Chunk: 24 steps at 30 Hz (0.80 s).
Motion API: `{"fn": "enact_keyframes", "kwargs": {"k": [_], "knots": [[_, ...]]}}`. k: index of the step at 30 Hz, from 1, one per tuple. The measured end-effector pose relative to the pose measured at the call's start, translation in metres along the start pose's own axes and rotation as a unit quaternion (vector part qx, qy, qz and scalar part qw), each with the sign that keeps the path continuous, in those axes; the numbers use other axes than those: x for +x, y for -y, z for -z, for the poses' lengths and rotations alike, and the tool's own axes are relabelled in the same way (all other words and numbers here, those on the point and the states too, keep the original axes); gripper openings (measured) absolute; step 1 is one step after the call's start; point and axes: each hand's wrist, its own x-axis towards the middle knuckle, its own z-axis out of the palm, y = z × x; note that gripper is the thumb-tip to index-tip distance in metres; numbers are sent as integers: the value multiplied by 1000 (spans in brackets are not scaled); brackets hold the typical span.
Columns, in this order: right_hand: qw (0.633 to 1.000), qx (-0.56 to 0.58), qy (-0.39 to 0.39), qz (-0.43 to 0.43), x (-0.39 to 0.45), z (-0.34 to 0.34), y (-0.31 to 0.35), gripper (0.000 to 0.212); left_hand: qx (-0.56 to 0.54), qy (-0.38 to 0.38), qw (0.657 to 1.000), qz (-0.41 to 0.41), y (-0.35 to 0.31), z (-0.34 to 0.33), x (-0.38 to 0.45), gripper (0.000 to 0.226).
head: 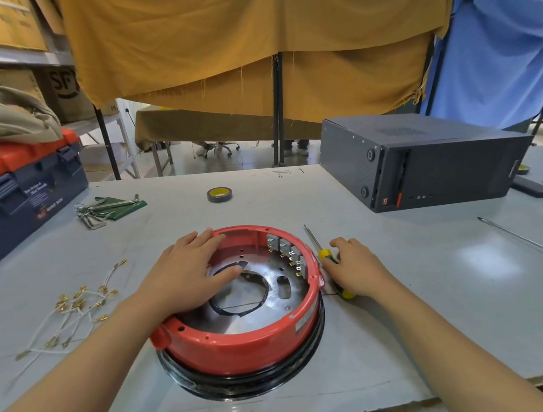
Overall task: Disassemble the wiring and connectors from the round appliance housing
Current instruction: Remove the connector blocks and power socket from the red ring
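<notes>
Left hand [184, 274] flat on red housing [242, 348]; right hand [354, 269] gripping screwdriver [325, 253] beside

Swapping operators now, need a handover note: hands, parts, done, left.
Left hand: flat, fingers straight, resting on the far-left rim of the red housing and reaching inside.
Right hand: on the yellow-green screwdriver lying on the table just right of the housing; fingers curl over the handle, not lifted.
Done: white wires with brass terminals lie loose on the table, left of the housing.
Left: the row of grey connector blocks sits on the inner right wall.
</notes>
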Motion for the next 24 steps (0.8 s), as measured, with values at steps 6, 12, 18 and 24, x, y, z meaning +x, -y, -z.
{"fn": "enact_keyframes", "kwargs": {"k": [6,12,18,24], "knots": [[980,163,-47,103,-4,13,28,46,-144,-169,975,4,-4,16,-12,30],[968,128,41,213,-10,15,58,48,-20,-43,991,127,20,32,-37,62],[975,106,20,196,-15,12,61,38,-127,15,980,149,28,39,-43,42],[987,66,-35,140,-17,13,58,43,-220,-70,958,171,32,29,-29,37]]}}
